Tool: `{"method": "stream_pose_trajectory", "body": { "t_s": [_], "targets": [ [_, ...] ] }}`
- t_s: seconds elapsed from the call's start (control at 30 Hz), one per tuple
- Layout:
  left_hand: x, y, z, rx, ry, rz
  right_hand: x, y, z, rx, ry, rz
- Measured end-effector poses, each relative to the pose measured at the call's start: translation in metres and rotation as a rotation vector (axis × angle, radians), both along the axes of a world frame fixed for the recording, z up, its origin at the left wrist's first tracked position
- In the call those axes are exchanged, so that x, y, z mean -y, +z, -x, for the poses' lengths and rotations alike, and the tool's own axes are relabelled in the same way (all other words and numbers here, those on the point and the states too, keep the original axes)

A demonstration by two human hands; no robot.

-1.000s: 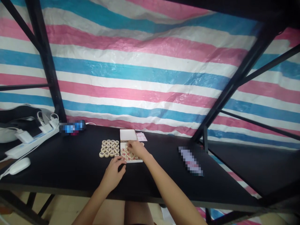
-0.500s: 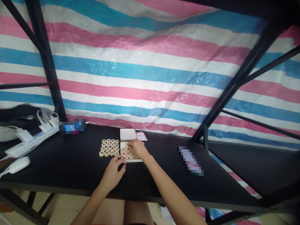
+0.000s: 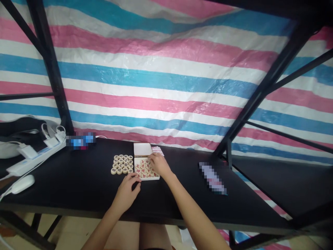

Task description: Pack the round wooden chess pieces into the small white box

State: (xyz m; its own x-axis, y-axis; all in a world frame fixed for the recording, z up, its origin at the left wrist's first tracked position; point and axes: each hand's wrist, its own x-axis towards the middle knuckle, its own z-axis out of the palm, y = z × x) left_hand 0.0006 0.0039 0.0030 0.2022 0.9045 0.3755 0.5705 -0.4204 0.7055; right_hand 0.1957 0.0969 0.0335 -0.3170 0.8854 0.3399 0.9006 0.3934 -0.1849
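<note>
A shallow white box (image 3: 149,178) holds rows of round Chinese chess pieces with red characters (image 3: 143,170). My right hand (image 3: 160,166) reaches over the box's right side, fingers bent down together onto a piece in the back row; the fingertips partly hide it. At the front left corner of the box rests my left hand (image 3: 128,191), fingers curved, thumb apart, fingertips touching the rim. Just left of the box, pieces with black characters (image 3: 121,165) stand in a neat block on the black table (image 3: 85,184).
Behind the box lies a white lid (image 3: 142,149) with pink-and-white papers (image 3: 158,150) beside it. A power strip (image 3: 36,158) with chargers and a white mouse-shaped device (image 3: 23,184) occupy the left. A blurred packet (image 3: 212,178) lies right. Black frame posts (image 3: 260,93) and striped sheeting (image 3: 156,76) enclose the back.
My right hand has shifted slightly right and back over the box, uncovering red-character pieces in its back row. My left hand stays at the corner.
</note>
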Motion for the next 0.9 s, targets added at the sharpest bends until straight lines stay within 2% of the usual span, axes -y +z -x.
{"method": "stream_pose_trajectory", "body": {
  "t_s": [0.1, 0.27, 0.43, 0.5, 0.63, 0.77, 0.9],
  "targets": [
    [0.000, -0.001, 0.000, 0.002, -0.002, 0.009, -0.002, -0.009, -0.027, -0.035, -0.093, -0.009],
    [0.001, 0.000, 0.000, 0.014, -0.008, 0.015, 0.004, -0.028, -0.052, -0.085, -0.102, 0.016],
    [0.004, 0.005, 0.002, 0.070, 0.039, -0.013, 0.019, -0.028, -0.060, -0.169, -0.112, 0.025],
    [0.005, 0.009, 0.002, 0.078, 0.013, 0.005, 0.031, -0.025, -0.060, -0.251, -0.132, 0.013],
    [0.010, 0.018, 0.000, 0.035, -0.149, 0.088, 0.070, -0.022, -0.035, -0.729, -0.141, -0.045],
    [0.012, 0.021, -0.002, 0.056, -0.187, 0.127, 0.102, -0.024, 0.010, -0.783, 0.117, 0.129],
    [0.010, 0.021, -0.002, 0.100, -0.189, 0.176, 0.107, -0.025, 0.033, -0.837, 0.156, 0.156]
  ]
}}
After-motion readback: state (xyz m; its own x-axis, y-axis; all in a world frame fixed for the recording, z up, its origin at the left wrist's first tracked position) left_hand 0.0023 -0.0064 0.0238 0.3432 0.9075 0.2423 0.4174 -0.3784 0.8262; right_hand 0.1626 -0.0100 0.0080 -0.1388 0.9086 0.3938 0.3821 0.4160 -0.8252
